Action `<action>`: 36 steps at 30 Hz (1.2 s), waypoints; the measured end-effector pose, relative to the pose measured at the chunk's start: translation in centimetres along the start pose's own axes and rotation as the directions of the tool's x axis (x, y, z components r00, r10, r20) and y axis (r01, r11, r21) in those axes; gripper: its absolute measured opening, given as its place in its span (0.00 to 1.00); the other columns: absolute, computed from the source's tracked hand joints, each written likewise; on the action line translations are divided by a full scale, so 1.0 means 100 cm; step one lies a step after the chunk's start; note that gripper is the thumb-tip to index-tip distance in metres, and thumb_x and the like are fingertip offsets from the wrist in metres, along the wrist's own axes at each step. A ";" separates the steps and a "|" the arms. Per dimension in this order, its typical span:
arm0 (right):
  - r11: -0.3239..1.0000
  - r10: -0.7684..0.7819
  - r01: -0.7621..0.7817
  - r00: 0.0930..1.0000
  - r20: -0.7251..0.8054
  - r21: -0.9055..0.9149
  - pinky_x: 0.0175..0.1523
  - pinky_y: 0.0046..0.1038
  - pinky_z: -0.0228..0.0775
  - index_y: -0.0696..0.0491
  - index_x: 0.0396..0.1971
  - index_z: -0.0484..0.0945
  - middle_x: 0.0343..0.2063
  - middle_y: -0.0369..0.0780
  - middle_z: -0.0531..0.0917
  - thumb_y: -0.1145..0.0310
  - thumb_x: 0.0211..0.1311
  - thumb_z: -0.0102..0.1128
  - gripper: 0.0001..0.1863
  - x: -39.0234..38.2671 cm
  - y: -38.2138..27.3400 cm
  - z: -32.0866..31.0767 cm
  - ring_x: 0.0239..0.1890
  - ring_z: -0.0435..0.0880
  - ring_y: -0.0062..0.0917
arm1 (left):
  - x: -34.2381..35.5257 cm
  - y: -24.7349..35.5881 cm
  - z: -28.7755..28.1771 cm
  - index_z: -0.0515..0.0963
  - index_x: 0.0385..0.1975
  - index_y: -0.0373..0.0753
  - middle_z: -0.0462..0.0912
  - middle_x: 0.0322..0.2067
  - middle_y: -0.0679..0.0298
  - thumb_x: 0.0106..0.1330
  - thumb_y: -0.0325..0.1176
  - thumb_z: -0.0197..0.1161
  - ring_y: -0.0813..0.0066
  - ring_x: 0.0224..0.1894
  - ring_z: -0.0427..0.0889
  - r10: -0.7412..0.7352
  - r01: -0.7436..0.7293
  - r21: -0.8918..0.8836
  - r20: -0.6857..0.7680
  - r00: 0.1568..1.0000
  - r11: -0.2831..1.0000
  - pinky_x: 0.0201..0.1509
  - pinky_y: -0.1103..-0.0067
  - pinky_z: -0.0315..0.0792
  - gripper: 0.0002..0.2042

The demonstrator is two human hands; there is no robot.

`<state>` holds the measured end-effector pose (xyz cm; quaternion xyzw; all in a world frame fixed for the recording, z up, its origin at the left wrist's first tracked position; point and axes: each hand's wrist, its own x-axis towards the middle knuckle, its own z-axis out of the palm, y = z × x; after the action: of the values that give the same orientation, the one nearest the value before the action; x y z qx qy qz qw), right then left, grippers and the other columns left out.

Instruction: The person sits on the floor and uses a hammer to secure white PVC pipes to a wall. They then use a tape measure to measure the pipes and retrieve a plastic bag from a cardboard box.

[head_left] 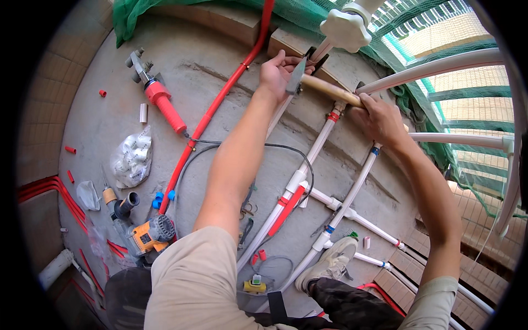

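My right hand (380, 120) grips the wooden handle of a hammer (330, 89). Its dark metal head lies in front of the fingers of my left hand (278, 76). Those fingers are bent together beside a white pipe (324, 50) at the foot of the wall, where a black clip (319, 61) sits around the pipe. What the left fingers pinch, if anything, is hidden behind the hammer head. Above them a white valve knob (345, 31) stands on the pipe.
A pipe welding tool with red handle (165, 107), a bag of white fittings (133, 157) and an orange-grey drill (144, 234) lie left. Red conduit (212, 110) and white pipes (313, 148) cross the floor, with a black cable (286, 147). Green netting (462, 96) hangs right.
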<state>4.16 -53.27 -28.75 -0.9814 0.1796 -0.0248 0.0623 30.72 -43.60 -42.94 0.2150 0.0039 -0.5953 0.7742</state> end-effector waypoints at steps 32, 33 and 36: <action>0.998 0.058 -0.058 0.998 -0.031 -0.021 0.41 0.46 0.74 0.52 0.46 0.75 0.34 0.45 0.80 0.59 0.71 0.61 0.14 -0.005 -0.001 0.031 0.38 0.83 0.46 | -0.027 0.096 0.266 0.75 0.55 0.25 0.82 0.48 0.37 0.59 0.35 0.70 0.46 0.54 0.83 0.231 -0.608 0.747 0.663 0.713 -0.269 0.60 0.63 0.75 0.27; 0.998 0.053 -0.053 0.999 0.000 -0.013 0.41 0.47 0.74 0.53 0.46 0.75 0.34 0.45 0.80 0.59 0.71 0.61 0.14 -0.007 -0.001 0.031 0.38 0.83 0.47 | -0.024 0.098 0.266 0.76 0.54 0.26 0.83 0.47 0.38 0.59 0.34 0.70 0.45 0.54 0.83 0.201 -0.633 0.710 0.699 0.686 -0.308 0.59 0.63 0.75 0.25; 0.999 -0.031 0.031 1.000 0.002 0.027 0.42 0.47 0.74 0.53 0.46 0.75 0.33 0.46 0.80 0.58 0.71 0.61 0.14 -0.018 -0.002 0.029 0.38 0.82 0.48 | -0.032 0.106 0.271 0.80 0.49 0.29 0.85 0.44 0.40 0.58 0.32 0.69 0.45 0.51 0.84 0.134 -0.640 0.682 0.715 0.687 -0.354 0.57 0.63 0.76 0.20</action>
<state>2.79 -52.14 -31.67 -0.9832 0.1642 -0.0270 0.0756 32.83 -47.69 -14.05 0.5901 -0.6482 -0.0859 0.4736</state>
